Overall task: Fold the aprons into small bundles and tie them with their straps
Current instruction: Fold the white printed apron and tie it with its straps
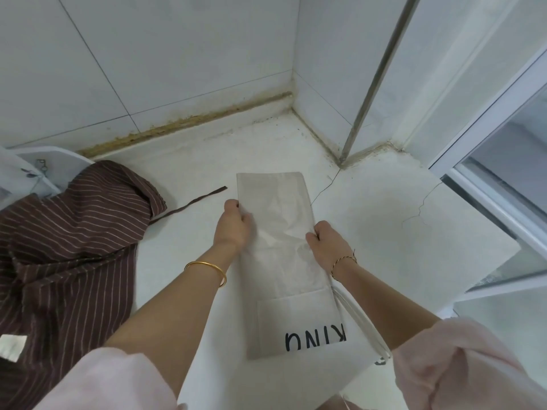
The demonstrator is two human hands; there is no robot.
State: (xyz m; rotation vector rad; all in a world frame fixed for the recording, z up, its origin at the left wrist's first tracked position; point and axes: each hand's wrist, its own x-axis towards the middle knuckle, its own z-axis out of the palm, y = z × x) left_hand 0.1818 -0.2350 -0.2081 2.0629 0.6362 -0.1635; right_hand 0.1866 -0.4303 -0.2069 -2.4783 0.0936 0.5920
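A beige apron [284,261], folded into a long narrow strip, lies on the white counter [414,232] in front of me. Black letters show on its pocket near me. My left hand [232,226] grips the strip's left edge about a third of the way down. My right hand [327,242] pinches the right edge a little lower. White straps [362,324] trail from under the strip along my right forearm. A brown striped apron [74,232] lies crumpled at the left, its strap [192,202] stretched toward the beige apron.
Tiled walls close the counter at the back and form a corner at the back right. A metal pipe [376,78] runs down into that corner. A window frame [488,161] borders the right side. A white container [44,167] sits behind the brown apron.
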